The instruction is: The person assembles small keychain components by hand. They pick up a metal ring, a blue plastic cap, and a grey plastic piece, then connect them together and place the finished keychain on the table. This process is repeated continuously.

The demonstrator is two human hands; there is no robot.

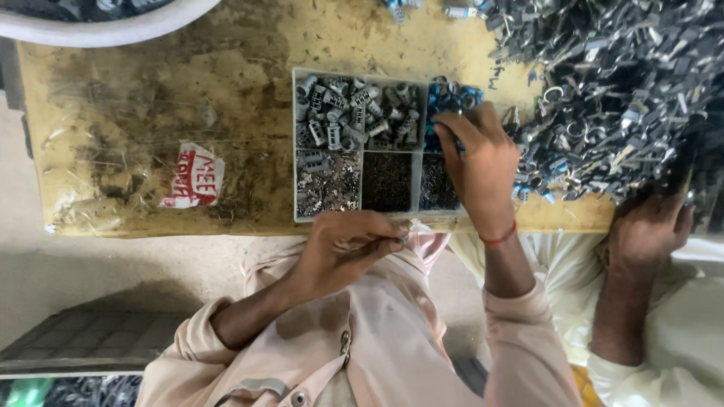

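A small metal part (402,235) is pinched between the fingertips of the left hand (343,249) at the near edge of a compartmented parts tray (296,151), while blue-tinted rings (452,98) in its far corner compartment are touched by the right hand (479,169), fingers curled.

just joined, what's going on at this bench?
A person sits at a worn yellow table. Their right hand reaches into the blue-parts compartment of a divided tray. The left hand pinches something small at the table edge. A co-worker's hand rests by a metal-parts heap.
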